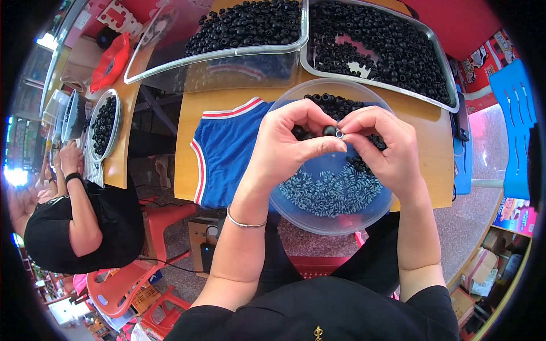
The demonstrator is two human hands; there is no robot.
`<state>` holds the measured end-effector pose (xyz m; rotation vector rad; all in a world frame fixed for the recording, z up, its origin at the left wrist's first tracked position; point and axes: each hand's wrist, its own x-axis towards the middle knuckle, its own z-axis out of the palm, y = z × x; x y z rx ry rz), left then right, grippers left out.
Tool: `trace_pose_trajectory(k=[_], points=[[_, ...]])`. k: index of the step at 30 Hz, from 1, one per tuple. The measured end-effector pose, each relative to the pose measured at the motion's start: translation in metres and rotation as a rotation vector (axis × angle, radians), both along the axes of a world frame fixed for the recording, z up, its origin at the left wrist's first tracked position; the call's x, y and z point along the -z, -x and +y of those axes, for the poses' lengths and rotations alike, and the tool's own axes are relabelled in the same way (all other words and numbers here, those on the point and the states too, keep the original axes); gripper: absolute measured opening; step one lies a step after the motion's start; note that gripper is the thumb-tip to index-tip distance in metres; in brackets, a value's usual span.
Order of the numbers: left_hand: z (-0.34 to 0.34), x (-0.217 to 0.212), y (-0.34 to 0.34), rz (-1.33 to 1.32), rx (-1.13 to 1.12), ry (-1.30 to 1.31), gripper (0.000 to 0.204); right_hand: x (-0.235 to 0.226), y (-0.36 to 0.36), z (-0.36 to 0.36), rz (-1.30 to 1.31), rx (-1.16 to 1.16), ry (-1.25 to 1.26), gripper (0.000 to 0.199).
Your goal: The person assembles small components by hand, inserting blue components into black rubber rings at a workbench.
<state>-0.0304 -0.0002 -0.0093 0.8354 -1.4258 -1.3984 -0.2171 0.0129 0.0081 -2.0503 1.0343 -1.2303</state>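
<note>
The fingers of both hands cover most of what they hold, so only a small black bead [330, 131] with a pale metal piece at its right end shows, at the centre of the frame. The left hand [284, 145] pinches it, with more black beads tucked in its palm; the right hand [381, 145] closes its fingertips on the metal end. Below them a round clear bowl [296, 219] holds black beads at its upper edge and a heap of small grey springs [333, 193] lower down. It rests on a blue cloth [227, 153] on the wooden tabletop [424, 122]. Two clear trays [227, 68] of black beads fill the top of the frame. At the far left another person [79, 221] sits, partly cut off by the dark rim.
</note>
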Motion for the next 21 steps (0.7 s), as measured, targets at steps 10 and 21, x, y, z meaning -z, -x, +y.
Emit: trace_pose_trajectory(k=[10,21], points=[[0.002,-0.007,-0.003,-0.038,0.016,-0.092,0.025,0.004,-0.005,0.0,-0.069,0.056,0.019,0.015],[-0.001,-0.002,-0.004,-0.047,0.053,-0.089,0.022,0.007,-0.006,0.0,-0.113,0.042,0.037,0.019]])
